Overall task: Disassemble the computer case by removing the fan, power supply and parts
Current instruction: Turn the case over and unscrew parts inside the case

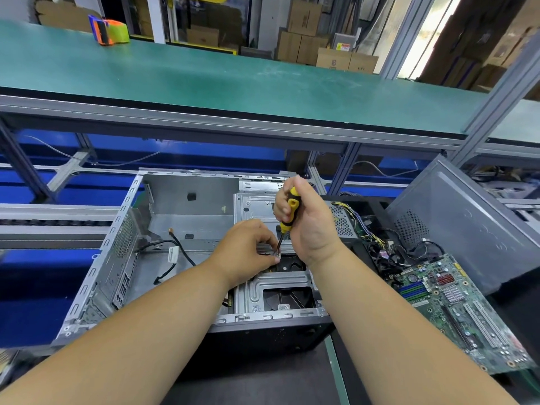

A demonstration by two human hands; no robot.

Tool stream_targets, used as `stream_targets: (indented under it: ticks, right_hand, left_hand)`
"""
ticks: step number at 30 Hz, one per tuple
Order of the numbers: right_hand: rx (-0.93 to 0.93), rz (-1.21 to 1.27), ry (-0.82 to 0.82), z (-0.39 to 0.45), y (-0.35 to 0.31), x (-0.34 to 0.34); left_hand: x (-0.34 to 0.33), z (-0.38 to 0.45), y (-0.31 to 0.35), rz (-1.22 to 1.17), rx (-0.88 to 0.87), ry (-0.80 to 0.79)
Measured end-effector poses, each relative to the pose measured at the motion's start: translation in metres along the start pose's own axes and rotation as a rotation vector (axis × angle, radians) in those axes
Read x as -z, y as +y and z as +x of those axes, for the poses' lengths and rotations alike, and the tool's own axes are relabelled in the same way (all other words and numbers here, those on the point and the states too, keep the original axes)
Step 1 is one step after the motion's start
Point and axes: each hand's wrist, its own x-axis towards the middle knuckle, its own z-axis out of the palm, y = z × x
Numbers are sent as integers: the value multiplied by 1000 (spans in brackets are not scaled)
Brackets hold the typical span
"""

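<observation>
- Right hand point(306, 220) fisted round screwdriver point(289, 213), tip pointing down.
- Left hand point(248, 252) just left of tip, fingertips pinching small part there.
- Computer case point(163, 217) lies open under both hands; motherboard point(455, 308) right of them.

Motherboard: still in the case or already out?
Out. The motherboard lies flat on the bench to the right of the computer case, whose main bay shows bare metal with only loose cables.

The grey computer case point(175, 229) lies on its side, open upward, its main bay stripped except for a loose black cable point(175, 252). A silver drive cage point(274, 287) sits at its right end. The green motherboard point(455, 308) lies flat just right of the case.
</observation>
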Motion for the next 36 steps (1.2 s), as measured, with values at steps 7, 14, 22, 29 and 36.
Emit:
stream_targets:
  ticks: [7,14,22,29,36]
  right_hand:
    - [-45,-178,49,-3,-10,11]
    - [-41,-111,77,-4,-4,-2]
    - [-26,-52,5,-5,1,-9]
    - [-37,-134,-27,-7,-8,5]
    - [-25,-97,20,-8,-10,8]
  left_hand:
    - [-1,1,-2,17,-20,5]
    - [-1,1,-3,32,-15,8]
    - [0,2,-1,23,-42,6]
    - [-1,1,-3,4,-20,16]
    - [-1,1,-2,8,-14,10]
